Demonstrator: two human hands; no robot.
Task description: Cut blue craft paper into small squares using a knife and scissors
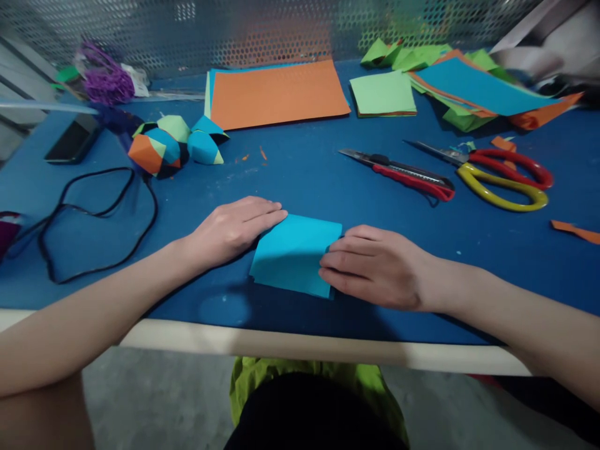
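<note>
A folded blue sheet of paper (295,250) lies flat near the front edge of the blue table. My left hand (239,225) rests at its upper left corner, fingers stretched out and lying flat, with the fingertips touching the paper. Over the right edge of the sheet curl the fingers of my right hand (375,265); its thumb is hidden beneath. Along the lower edge, a second layer of paper shows slightly out of line with the top one.
Beyond my right hand lie a red utility knife (407,178) and scissors (497,172). An orange sheet stack (281,94), green squares (384,94) and folded paper pieces (159,147) sit farther back. A black cord (98,215) loops at left, near a phone (72,140).
</note>
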